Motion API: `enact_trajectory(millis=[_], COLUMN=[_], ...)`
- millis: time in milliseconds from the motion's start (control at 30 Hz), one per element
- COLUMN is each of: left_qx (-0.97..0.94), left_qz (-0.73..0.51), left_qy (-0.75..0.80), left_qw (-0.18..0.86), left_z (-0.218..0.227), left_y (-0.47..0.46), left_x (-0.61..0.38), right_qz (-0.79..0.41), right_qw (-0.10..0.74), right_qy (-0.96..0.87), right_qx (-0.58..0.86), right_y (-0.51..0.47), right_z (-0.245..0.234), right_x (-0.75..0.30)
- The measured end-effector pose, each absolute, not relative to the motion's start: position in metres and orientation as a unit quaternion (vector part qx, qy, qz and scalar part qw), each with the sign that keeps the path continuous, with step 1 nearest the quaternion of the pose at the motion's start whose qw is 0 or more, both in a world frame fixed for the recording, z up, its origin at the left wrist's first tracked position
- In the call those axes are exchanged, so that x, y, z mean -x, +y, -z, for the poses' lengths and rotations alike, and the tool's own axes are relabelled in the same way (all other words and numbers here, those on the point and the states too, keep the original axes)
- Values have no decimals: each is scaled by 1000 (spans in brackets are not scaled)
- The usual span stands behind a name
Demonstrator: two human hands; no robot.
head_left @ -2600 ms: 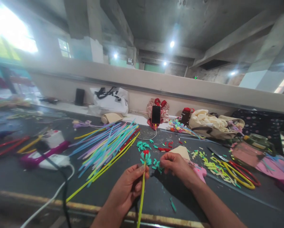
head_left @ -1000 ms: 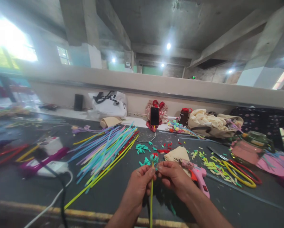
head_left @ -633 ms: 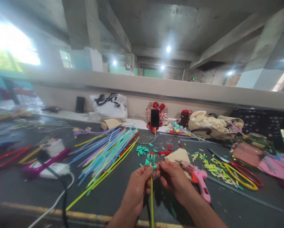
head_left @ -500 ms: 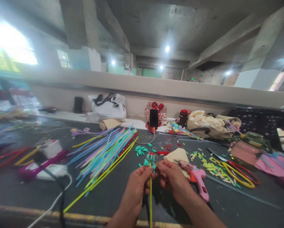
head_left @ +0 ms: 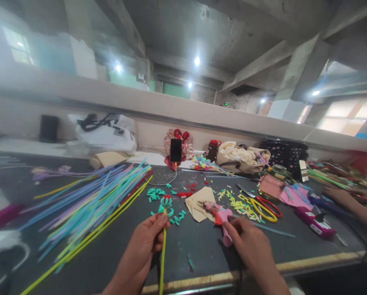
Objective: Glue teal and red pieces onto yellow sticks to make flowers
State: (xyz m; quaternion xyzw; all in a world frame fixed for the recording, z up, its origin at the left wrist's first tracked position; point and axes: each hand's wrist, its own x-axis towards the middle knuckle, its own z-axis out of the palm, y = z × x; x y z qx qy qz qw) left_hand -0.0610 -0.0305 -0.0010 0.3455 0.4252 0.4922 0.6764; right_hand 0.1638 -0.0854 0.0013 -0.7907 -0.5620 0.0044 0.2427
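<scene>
My left hand pinches a yellow-green pipe cleaner stem just below its small teal and red flower head. The stem runs down past the table's front edge. On the right, my right hand has its thumb and fingers closed at the handle of a pink hot glue gun; some fingers are hidden behind the hand. The gun's nozzle is over a beige cloth-like pad. Short teal pieces lie just beyond and right of the flower.
Long coloured pipe cleaners spread on the left. Yellow-green cut pieces, scissors and a glass jar lie right. A phone stands behind on a cable. Another person's arm reaches in at far right.
My right hand has left the flower and moved right to the glue gun's handle. The left hand still holds the stem. The view has turned right.
</scene>
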Motion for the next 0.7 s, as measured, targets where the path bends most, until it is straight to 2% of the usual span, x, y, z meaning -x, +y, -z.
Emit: enact_trajectory(millis=[67, 133, 367, 467, 700], left_qx=[-341, -341, -360, -343, -372], left_qz=[-493, -499, -459, -461, -442], left_qy=[417, 403, 350, 374, 454], left_qw=[684, 687, 733, 728, 679], left_z=[3, 6, -14, -21, 0], left_y=[-30, -30, -28, -10, 23], left_x=[63, 64, 31, 4, -27], right_qz=[12, 14, 3, 12, 30], right_qw=[147, 112, 120, 126, 140], right_qy=[-560, -567, -562, -559, -544], right_qx=[815, 816, 818, 819, 827], right_y=[-79, -69, -63, -67, -76], right_z=[0, 1, 1, -1, -4], right_x=[-169, -168, -166, -167, -173])
